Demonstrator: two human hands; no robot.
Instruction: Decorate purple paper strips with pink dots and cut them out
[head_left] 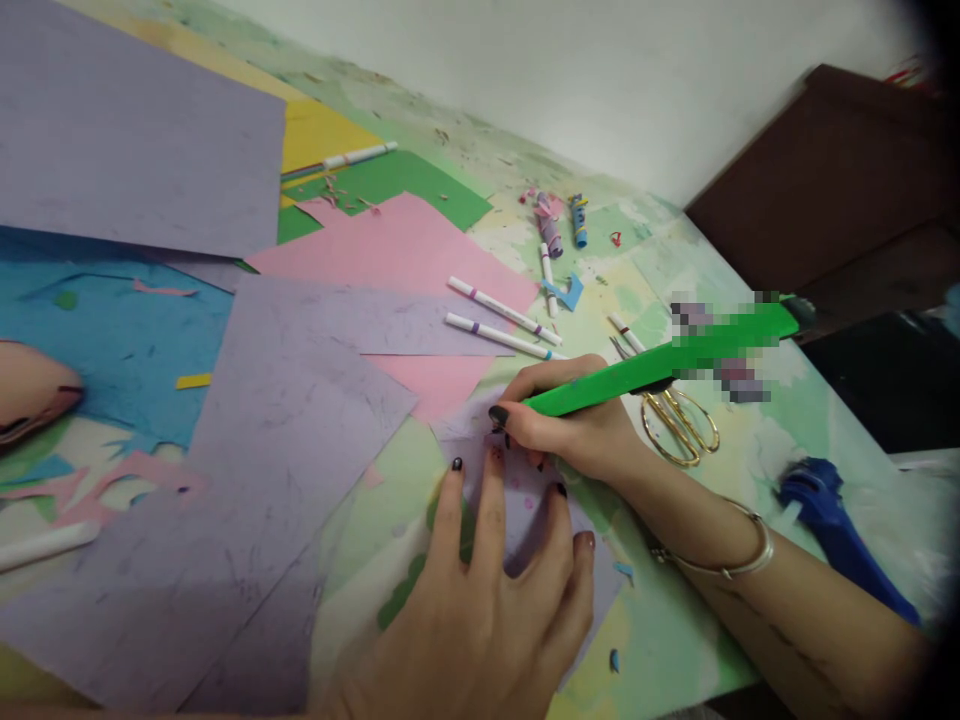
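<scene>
My left hand (495,580) lies with its fingers spread on a small piece of purple paper (592,625) with pink marks on it. In a closed grip, my right hand (574,425) holds a long green utility knife (637,365) just beyond the left fingertips. Its lower end meets the paper behind my fingers, so the tip is hidden. Part of the handle is blurred by pixelation. Gold-handled scissors (679,425) rest beside my right wrist. Two white markers (502,310) lie past my right hand.
Large purple sheets (247,480) spread over the left side, with pink paper (405,250), green paper (420,185) and blue paper (127,330) around them. A blue tape dispenser (832,530) is at the right edge. Rolled paper pieces (551,225) and scraps lie farther back. Part of a person's hand (34,390) shows at left.
</scene>
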